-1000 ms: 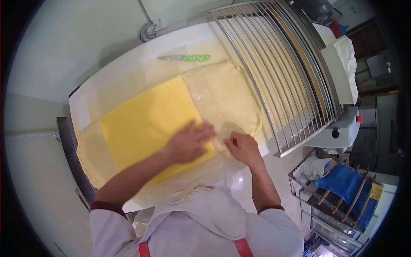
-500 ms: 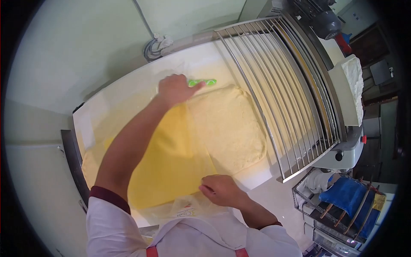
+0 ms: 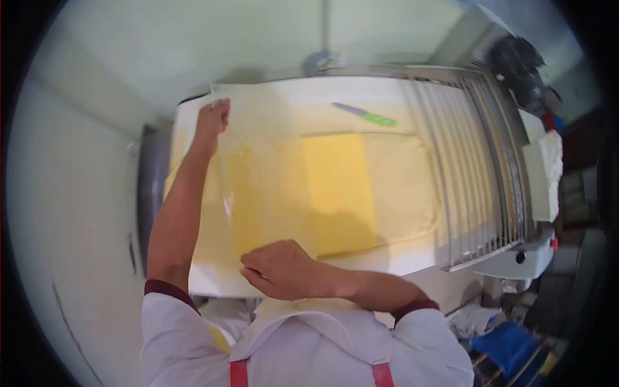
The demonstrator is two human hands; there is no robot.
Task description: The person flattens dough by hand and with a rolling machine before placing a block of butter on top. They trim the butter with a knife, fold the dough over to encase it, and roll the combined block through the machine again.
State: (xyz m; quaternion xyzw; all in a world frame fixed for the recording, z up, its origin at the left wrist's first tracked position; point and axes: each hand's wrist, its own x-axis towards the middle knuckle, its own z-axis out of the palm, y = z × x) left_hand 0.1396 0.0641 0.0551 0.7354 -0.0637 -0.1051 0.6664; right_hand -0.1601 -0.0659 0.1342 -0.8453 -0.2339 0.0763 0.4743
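Note:
A clear plastic sheet (image 3: 227, 193) is stretched between my two hands, over the left part of the pale dough. My left hand (image 3: 214, 124) is closed on its far end by the back edge of the table. At the near edge, my right hand (image 3: 284, 267) is closed on the other end, its fingertips partly hidden. Right of the sheet, a flat yellow slab of fat (image 3: 338, 187) lies on the dough (image 3: 406, 187). More yellow shows through the plastic. Beyond the slab lies a knife (image 3: 380, 120) with a green handle, touched by neither hand.
A metal bar guard (image 3: 480, 168) of a dough sheeter crosses the right end of the white table (image 3: 284, 87). A pale wall stands behind. Down at the lower right, a blue item (image 3: 506, 351) sits on a rack.
Both hands have moved left, drawing the plastic off the yellow slab, whose surface now shows bare. The knife's blade is now uncovered. The camera view has turned.

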